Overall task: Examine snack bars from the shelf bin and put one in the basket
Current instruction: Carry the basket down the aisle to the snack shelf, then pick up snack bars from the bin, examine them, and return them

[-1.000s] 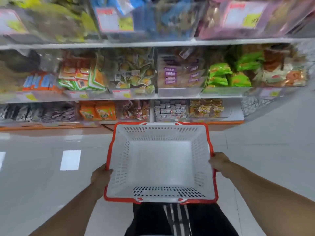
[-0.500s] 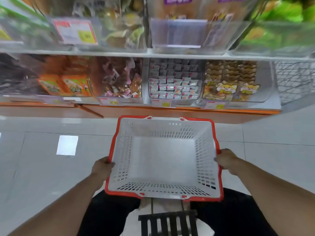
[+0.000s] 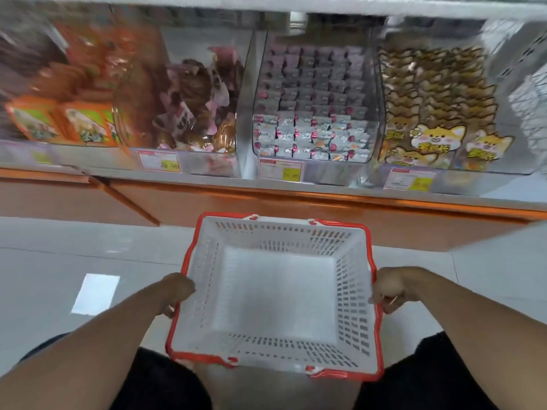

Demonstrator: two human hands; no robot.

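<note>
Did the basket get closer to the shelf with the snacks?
Yes. The basket has moved toward the bottom shelf, its far rim now nearly under the orange shelf edge; both hands keep holding its sides.

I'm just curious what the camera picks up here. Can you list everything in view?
basket: one, white with red rim, empty, held low at centre
orange packets: several, bin at far left
brown and pink wrapped snacks: a heap, second bin
small silver bars: many, stacked rows, third bin
cartoon dog packets: several, yellow-brown, right bin
price tags: three clear, white and yellow, shelf edge
floor: pale tiles
left hand: grips basket's left rim
right hand: grips basket's right rim
</note>
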